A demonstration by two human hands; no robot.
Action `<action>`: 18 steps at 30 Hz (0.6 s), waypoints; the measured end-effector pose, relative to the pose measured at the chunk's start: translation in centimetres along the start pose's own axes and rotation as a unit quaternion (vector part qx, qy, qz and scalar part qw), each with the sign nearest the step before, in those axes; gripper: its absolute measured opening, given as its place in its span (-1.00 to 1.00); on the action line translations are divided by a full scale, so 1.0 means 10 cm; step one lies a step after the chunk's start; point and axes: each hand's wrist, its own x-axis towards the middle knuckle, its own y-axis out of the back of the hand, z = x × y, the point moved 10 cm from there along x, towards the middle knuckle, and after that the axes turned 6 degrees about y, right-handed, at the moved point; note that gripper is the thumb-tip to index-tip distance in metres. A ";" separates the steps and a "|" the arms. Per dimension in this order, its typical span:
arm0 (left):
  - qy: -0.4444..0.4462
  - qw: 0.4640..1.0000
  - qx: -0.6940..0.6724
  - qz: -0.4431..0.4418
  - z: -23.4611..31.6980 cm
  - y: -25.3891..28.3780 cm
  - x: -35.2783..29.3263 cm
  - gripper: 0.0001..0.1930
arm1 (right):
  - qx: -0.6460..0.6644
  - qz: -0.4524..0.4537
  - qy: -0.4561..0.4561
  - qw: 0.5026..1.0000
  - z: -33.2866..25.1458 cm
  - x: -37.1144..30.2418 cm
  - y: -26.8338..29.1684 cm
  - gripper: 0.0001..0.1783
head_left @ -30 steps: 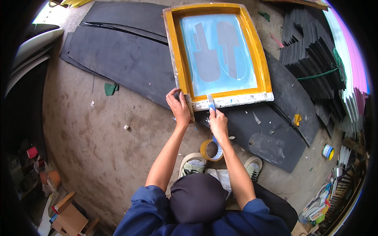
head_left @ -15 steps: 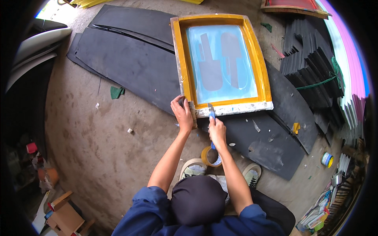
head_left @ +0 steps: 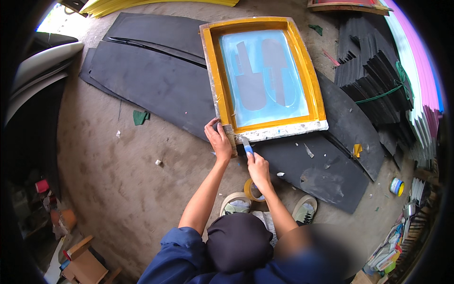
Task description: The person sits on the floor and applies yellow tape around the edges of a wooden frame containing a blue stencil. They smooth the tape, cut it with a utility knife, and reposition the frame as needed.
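Note:
A screen printing frame (head_left: 318,102), edged with orange-yellow tape, lies on black sheets ahead of me. Its light blue mesh (head_left: 246,118) carries two grey tool-like shapes. White, flaking tape (head_left: 283,130) covers the near side. My left hand (head_left: 219,140) grips the near left corner, with bent fingers against its side. In my right hand (head_left: 258,169) is a cutter knife (head_left: 248,146) with a blue handle, its blade at the white tape close to that corner. My closed fingers hide most of the handle.
Large black sheets (head_left: 151,71) spread under the frame. A yellow tape roll (head_left: 253,188) is by my feet. Tied black sheets (head_left: 373,85) are stacked at right, beside a small tub (head_left: 397,186). Green scraps (head_left: 140,117) and white bits dot the floor. A cardboard box (head_left: 86,267) sits lower left.
My right hand has brought the knife a little left and nearer to me, from the frame's inner edge to the white tape's outer part. My left hand keeps its hold.

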 end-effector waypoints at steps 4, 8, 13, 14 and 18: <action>-0.003 1.000 -0.013 0.005 -0.03 0.08 0.02 -0.77 | 0.062 0.033 -0.080 0.994 0.32 0.11 0.39 -0.58; 0.009 1.000 -0.019 -0.006 0.02 -0.01 -0.01 -0.77 | 0.056 0.050 -0.051 0.996 0.46 0.18 0.41 -0.54; 0.009 1.000 -0.024 0.001 -0.02 0.04 0.01 -0.77 | 0.026 0.039 -0.049 0.998 0.36 0.13 0.32 -0.56; 0.008 1.000 -0.027 0.000 -0.02 0.03 0.01 -0.76 | 0.033 0.030 -0.056 0.997 0.33 0.13 0.32 -0.57; 0.005 1.000 -0.016 -0.002 0.00 0.02 -0.01 -0.76 | 0.009 0.050 -0.015 0.999 0.08 0.30 0.35 -0.58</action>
